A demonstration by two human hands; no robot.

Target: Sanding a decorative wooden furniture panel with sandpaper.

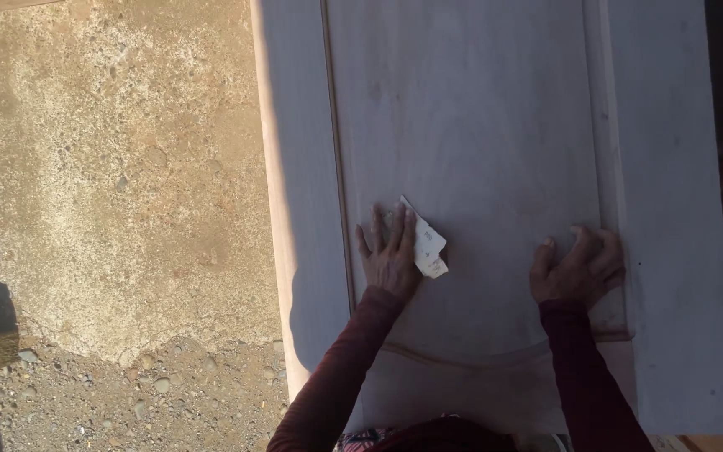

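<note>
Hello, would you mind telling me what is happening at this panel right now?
A person in dark red sleeves leans over a pale wooden door panel. The left hand presses a folded piece of sandpaper flat on the recessed centre. The right hand rests beside the raised moulding at the panel's right edge. Rough concrete ground lies to the left.

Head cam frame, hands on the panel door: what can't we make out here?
- Sandpaper: mostly under the left hand; grit side hidden.
- Wooden door panel: top and bottom cut by the frame edges; what supports it is hidden.
- Right hand: palm down, contact underneath hidden.
- Far right: too dark to read.
</note>
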